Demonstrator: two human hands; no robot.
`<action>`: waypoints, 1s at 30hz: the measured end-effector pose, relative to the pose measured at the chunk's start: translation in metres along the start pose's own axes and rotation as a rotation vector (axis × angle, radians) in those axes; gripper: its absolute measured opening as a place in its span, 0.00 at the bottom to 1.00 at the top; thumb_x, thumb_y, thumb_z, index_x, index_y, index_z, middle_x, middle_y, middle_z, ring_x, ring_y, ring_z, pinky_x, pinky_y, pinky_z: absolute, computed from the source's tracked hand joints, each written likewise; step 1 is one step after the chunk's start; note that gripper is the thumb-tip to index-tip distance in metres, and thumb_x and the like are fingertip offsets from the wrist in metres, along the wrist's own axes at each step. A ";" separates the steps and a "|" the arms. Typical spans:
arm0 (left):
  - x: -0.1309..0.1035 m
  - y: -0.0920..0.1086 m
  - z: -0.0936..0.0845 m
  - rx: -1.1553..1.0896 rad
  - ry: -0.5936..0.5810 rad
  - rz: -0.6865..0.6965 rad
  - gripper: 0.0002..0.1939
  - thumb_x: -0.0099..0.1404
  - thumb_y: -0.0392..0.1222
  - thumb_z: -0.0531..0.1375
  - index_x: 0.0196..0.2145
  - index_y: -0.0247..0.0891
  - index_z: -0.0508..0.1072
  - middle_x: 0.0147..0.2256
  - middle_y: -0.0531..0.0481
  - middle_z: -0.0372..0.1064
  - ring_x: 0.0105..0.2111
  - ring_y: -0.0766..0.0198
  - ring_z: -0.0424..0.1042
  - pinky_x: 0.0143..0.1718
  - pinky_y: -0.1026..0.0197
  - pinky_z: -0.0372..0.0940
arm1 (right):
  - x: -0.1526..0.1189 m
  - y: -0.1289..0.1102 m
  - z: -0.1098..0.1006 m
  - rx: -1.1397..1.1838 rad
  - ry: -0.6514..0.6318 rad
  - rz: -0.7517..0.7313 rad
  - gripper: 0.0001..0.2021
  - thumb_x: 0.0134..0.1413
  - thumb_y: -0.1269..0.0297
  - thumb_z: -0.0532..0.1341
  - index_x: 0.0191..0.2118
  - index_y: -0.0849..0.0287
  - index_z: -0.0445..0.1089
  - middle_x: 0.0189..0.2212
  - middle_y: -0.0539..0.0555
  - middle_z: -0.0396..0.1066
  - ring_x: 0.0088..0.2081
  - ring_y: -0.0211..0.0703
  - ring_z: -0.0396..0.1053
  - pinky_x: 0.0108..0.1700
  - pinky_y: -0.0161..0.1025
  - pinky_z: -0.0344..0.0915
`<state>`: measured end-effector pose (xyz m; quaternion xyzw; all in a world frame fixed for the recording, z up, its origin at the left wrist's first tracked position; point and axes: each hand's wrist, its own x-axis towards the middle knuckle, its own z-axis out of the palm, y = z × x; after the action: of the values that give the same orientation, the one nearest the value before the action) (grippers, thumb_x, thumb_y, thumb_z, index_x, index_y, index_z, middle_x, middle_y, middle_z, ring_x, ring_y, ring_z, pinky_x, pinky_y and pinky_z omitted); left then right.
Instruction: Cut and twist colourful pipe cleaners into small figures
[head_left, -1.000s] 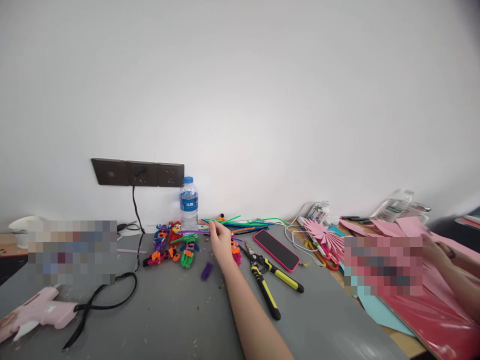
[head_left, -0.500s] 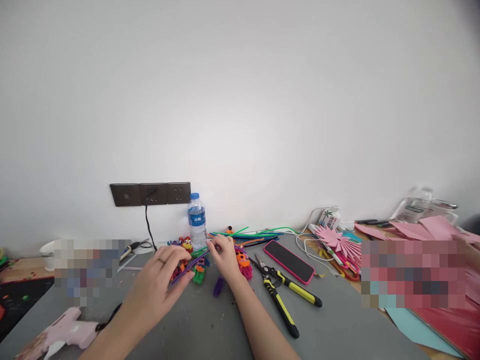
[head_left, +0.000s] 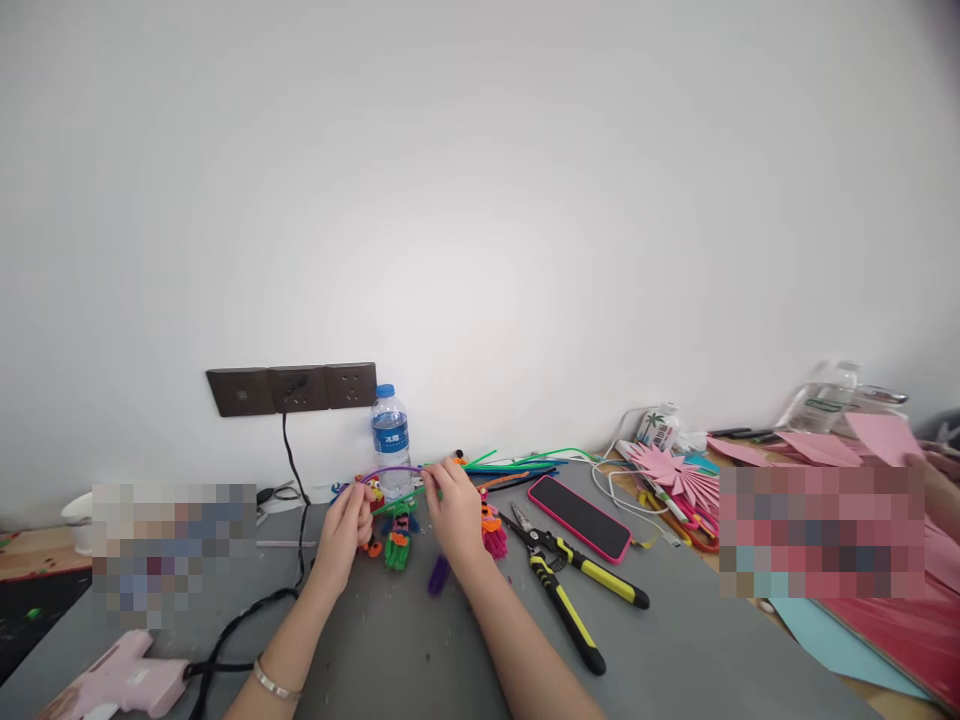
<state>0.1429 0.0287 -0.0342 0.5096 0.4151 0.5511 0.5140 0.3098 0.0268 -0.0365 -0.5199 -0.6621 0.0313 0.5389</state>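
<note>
My left hand is closed, its fingertips pinching one end of a purple pipe cleaner. The pipe cleaner arches up and across to my right hand, whose fingers are closed on its other part. A green pipe cleaner runs between the two hands below the arch; I cannot tell which hand grips it. Just beneath lie small pipe-cleaner figures, one with green legs and one in pink and orange, partly hidden by my right hand. A purple pipe-cleaner piece lies under my right wrist.
Yellow-black pliers lie spread beside a pink-cased phone. A water bottle stands by the wall, with loose pipe cleaners near it. A pink glue gun sits left. Another person's hand holds pink paper at right.
My left hand has gone from loosely spread fingers to a pinch, further back and upright. The purple pipe cleaner now bows upward between my hands. The view has shifted slightly.
</note>
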 end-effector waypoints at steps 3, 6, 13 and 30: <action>-0.005 0.002 -0.003 -0.231 0.012 -0.053 0.22 0.58 0.60 0.61 0.25 0.38 0.62 0.17 0.65 0.42 0.13 0.76 0.41 0.15 0.70 0.44 | 0.000 -0.006 0.005 0.224 -0.041 0.068 0.13 0.63 0.60 0.52 0.34 0.58 0.71 0.28 0.55 0.69 0.31 0.44 0.66 0.35 0.38 0.60; -0.011 0.007 0.001 -0.336 -0.026 -0.080 0.19 0.58 0.55 0.64 0.25 0.37 0.64 0.17 0.62 0.53 0.14 0.76 0.48 0.16 0.70 0.50 | 0.000 -0.010 0.009 0.717 -0.166 0.281 0.13 0.61 0.54 0.54 0.34 0.58 0.68 0.19 0.49 0.65 0.22 0.40 0.62 0.28 0.36 0.59; -0.027 0.006 0.025 -0.318 -0.126 -0.308 0.19 0.53 0.54 0.68 0.27 0.36 0.69 0.29 0.47 0.73 0.35 0.57 0.74 0.32 0.60 0.69 | -0.004 -0.017 0.014 1.306 -0.303 0.512 0.13 0.58 0.49 0.57 0.33 0.54 0.61 0.22 0.48 0.67 0.23 0.41 0.65 0.28 0.37 0.60; -0.040 -0.004 0.040 -0.220 -0.204 -0.459 0.23 0.57 0.63 0.60 0.33 0.39 0.65 0.19 0.55 0.67 0.13 0.70 0.61 0.14 0.69 0.47 | -0.012 -0.020 0.014 0.931 -0.491 0.491 0.21 0.56 0.45 0.54 0.33 0.59 0.71 0.36 0.54 0.72 0.17 0.31 0.55 0.17 0.31 0.51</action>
<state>0.1813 -0.0130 -0.0377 0.3963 0.4032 0.4079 0.7169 0.2847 0.0166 -0.0380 -0.3441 -0.5441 0.5629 0.5184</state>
